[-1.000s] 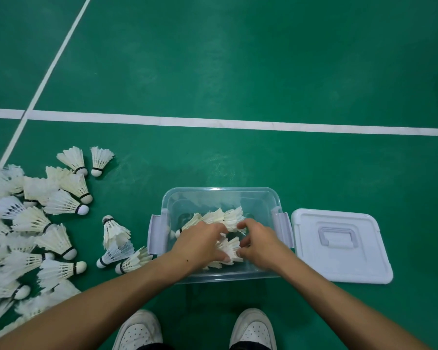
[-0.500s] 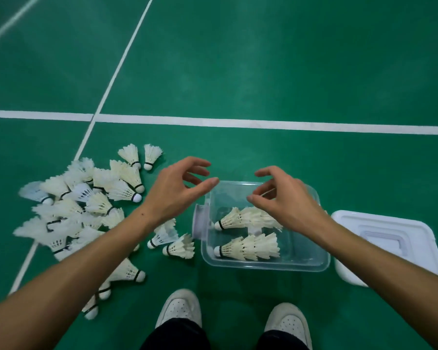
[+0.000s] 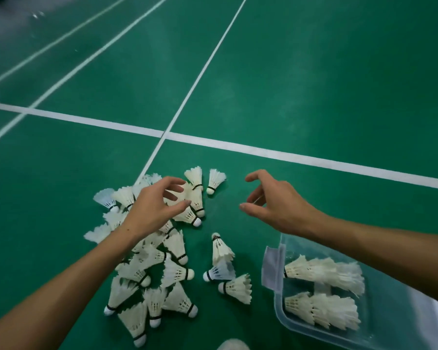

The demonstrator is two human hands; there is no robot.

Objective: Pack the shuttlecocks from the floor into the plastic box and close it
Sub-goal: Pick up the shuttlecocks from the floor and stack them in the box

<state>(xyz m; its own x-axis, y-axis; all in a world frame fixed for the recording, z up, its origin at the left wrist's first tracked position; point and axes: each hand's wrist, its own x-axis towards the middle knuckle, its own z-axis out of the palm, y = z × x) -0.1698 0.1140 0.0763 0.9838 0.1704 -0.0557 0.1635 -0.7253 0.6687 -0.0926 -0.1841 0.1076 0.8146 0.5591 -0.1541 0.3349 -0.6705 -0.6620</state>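
Hands (image 3: 149, 210) (image 3: 276, 205) spread open above shuttlecocks (image 3: 162, 261) beside box (image 3: 276, 299).

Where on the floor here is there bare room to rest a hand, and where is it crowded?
Bare green floor lies beyond the white line, and between the left hand and right hand. Crowded: the shuttlecock pile under the left arm, and three shuttlecocks beside the plastic box.

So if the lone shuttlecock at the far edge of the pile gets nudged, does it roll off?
Probably not far. That shuttlecock is a flared cone with a small round tip, so it would likely curve around in place. Its thin feather skirt looks very light and probably crushable, so a loose hold near the tip seems safest.
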